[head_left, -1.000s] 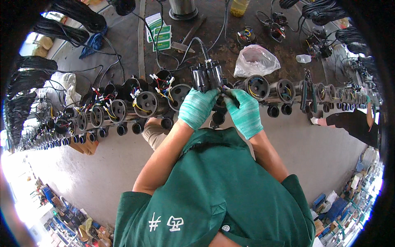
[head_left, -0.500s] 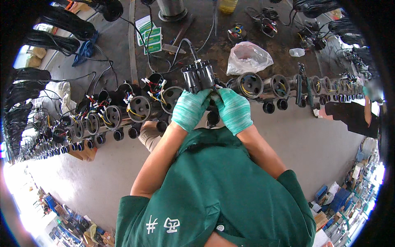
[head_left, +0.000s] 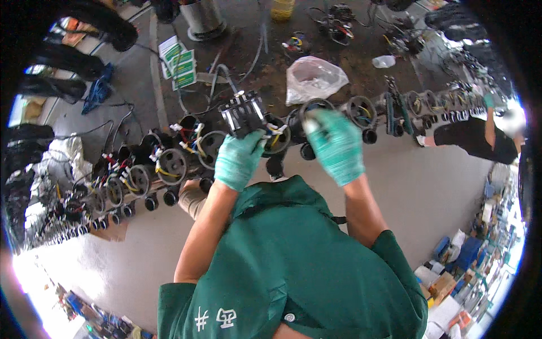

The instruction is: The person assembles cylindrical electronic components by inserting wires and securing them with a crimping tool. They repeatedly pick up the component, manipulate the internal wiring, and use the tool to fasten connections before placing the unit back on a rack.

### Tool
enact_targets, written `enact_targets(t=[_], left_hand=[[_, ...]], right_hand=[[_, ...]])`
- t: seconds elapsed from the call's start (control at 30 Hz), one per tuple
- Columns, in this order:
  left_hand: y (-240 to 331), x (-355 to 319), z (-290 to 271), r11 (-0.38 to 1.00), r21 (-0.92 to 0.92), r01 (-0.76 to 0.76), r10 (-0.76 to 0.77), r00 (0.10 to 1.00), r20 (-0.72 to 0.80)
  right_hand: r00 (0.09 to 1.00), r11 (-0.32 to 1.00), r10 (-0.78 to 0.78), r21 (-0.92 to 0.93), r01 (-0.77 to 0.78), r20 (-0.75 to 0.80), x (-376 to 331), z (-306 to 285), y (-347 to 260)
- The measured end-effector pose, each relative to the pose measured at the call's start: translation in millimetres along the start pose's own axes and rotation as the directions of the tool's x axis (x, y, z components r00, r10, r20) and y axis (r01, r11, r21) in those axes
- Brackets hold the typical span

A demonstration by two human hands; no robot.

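My left hand [head_left: 239, 160], in a green knitted glove, is closed around the lower edge of a shiny black ribbed housing [head_left: 244, 115]. A grey cable [head_left: 227, 77] rises from the metal fitting on the housing's top. Over to the right, my gloved right hand [head_left: 337, 148] is apart from the housing, in front of a round black tube end [head_left: 316, 105]. Motion smears its fingers, so what they hold, if anything, does not show. Between my hands is another tube end [head_left: 277, 135] with coloured wires and white connectors.
A long row of black tubes with wires, such as this one [head_left: 170, 167], runs along the bench edge. Behind it lie a clear plastic bag [head_left: 315, 81], green-and-white cards [head_left: 179, 63], and a metal cylinder [head_left: 203, 20]. Another person [head_left: 474, 138] stands at far right.
My right hand has let go of the housing and moved right toward the tube row. My left hand keeps its hold on the housing, now tilted. The view has shifted a little.
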State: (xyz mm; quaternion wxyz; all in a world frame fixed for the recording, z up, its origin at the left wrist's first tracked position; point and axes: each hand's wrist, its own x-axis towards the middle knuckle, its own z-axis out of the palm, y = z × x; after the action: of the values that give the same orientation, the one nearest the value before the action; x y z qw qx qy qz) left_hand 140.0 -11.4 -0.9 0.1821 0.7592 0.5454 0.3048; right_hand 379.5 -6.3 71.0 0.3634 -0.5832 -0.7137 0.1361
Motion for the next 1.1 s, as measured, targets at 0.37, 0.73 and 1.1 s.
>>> enact_targets(t=[0.37,0.73,1.1], left_hand=[[-2.2,1.9,0.4,1.0,-0.005,-0.02,0.02,0.999,0.029],[2.2,1.3,-1.8,1.0,0.022,-0.01,0.009,0.998,0.056],[2.3,3.3,-3.6,0.999,-0.046,-0.004,0.006,0.998,0.056]], right_hand=[[0.833,0.602,0.551,-0.717,-0.351,0.055,13.0,-121.3,181.6],[0.924,0.957,0.262,0.046,-0.285,0.277,-69.4,-38.3,26.0],[0.874,0.944,0.271,0.067,-0.323,0.402,-75.5,31.3,-15.7]])
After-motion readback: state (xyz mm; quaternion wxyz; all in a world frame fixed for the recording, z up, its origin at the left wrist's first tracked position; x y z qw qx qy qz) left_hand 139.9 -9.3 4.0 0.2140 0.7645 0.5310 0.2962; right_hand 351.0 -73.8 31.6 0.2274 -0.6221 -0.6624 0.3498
